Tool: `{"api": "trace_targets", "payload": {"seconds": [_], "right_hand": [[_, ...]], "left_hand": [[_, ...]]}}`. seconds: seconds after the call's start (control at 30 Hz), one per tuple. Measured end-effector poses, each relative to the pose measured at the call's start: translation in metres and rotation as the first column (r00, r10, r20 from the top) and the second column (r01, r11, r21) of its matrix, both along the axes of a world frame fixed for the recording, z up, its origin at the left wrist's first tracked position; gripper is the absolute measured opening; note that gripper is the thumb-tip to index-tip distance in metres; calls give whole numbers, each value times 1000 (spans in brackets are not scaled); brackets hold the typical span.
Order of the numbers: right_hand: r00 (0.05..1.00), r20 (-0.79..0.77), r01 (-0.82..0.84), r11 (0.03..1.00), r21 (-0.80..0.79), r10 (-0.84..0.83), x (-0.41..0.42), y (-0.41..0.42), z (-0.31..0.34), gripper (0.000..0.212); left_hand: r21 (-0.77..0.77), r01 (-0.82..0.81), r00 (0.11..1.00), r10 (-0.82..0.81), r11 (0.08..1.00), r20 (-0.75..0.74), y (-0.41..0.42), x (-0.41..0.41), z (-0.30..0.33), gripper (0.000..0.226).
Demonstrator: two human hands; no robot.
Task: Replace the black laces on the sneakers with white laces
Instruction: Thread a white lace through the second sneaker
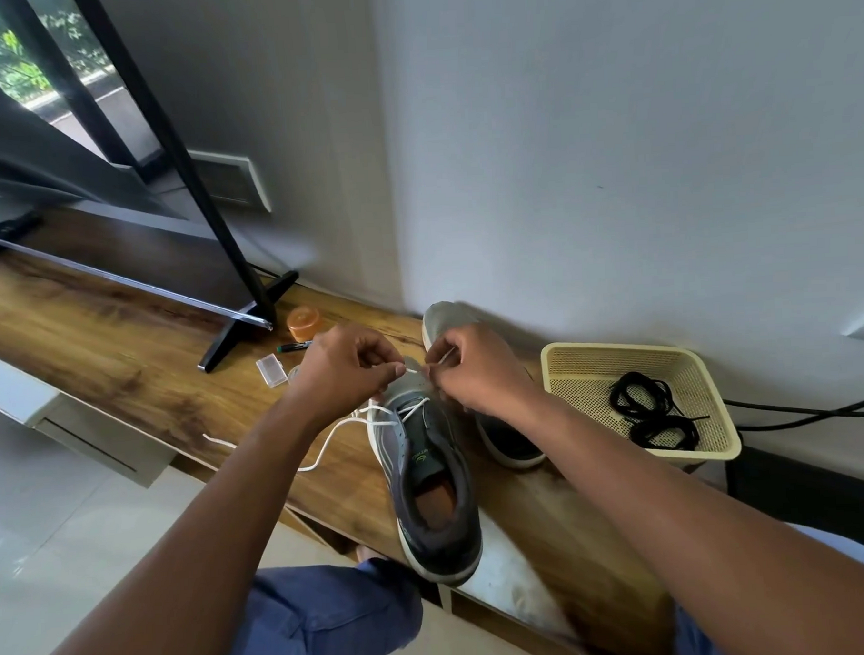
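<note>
Fingers of both hands pinch the white lace [326, 443] over the toe of the near sneaker [429, 481]: left hand [345, 368] holds one run, right hand [476, 370] the tip. Lacing looks just started, only the lowest eyelets crossed. Black laces [654, 411] already sit in the basket [614, 354]. Second sneaker [504, 438] lies behind on the table [124, 355], its lacing hidden. Next: feed tip through the next eyelet, pull slack even.

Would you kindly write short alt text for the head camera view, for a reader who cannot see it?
Both hands, left hand and right hand, pinch a white lace above the toe end of a grey sneaker on a wooden shelf. A second sneaker lies behind it, beside a cream basket holding black laces.
</note>
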State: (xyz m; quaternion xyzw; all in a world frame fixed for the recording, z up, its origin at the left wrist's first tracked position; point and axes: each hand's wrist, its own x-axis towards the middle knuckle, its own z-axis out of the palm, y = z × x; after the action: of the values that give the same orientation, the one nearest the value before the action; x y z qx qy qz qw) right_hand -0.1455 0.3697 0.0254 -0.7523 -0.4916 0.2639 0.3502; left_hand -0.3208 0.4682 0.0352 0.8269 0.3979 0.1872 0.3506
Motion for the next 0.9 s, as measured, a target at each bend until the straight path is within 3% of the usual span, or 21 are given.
{"api": "trace_targets", "payload": {"seconds": [0.07,0.23,0.57,0.9], "right_hand": [[980,194,-36,998,-51,46,-5,-3,0,15],[914,341,-153,964,-216,221,-19,-9,-8,28],[934,285,-140,953,-269,218,-25,-16,-16,35],[970,154,-128,935,-331,188,-16,-6,-12,22]], "left_hand": [[-9,-36,999,35,999,-6,-1,-1,-1,14],[-55,-80,996,79,995,-31,0,-2,-2,10],[-76,-24,996,18,997,-84,-4,0,-4,11],[-64,38,952,-56,997,-302,-23,11,-16,11]]}}
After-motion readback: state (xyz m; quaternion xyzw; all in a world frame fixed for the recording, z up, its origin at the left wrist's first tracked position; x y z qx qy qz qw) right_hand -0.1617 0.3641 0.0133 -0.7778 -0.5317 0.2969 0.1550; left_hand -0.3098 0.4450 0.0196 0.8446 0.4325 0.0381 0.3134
